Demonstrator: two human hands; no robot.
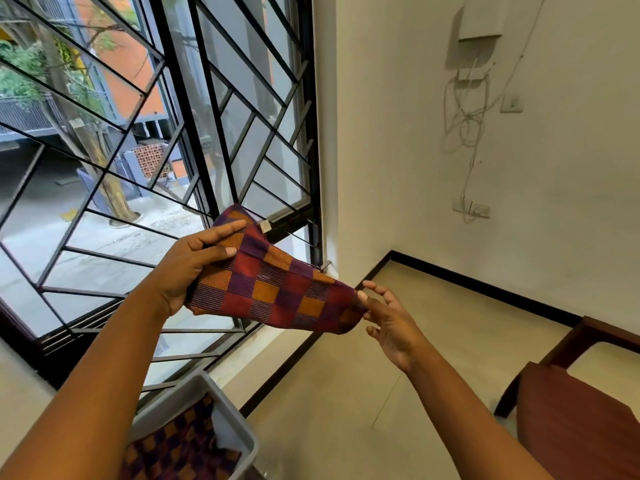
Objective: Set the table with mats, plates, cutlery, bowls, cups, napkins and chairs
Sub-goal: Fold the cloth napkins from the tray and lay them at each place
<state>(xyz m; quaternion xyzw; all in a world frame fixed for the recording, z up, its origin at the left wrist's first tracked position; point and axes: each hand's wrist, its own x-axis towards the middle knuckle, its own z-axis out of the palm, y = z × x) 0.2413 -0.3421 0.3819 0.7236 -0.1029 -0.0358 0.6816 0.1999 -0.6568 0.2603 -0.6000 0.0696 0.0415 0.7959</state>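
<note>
Head view. Both arms raised in front of the window (156,133), a checked napkin (273,289) stretched in the air between the hands.

Left hand (194,268): fingers curled round the napkin's wider end, thumb lying across the top of the cloth, palm under it. Firm hold.

Right hand (388,320): pinches the napkin's narrow far end between thumb and forefinger; the other fingers are spread loose and apart from the cloth.

Napkin: red, purple and orange squares, folded over, running from upper left down to lower right, sagging slightly in the middle. A small pale tag (265,226) shows at its upper edge. It touches nothing but the two hands.

Below the left forearm, at the bottom edge: a grey bin (207,389) with more of the same checked cloth (180,448) lying inside.

Right edge: a dark wood chair (581,420) with a reddish-brown seat, standing on the pale floor (346,393), well apart from the napkin.

Far wall (398,133): a white box (479,19) with loose cables hanging under it.
</note>
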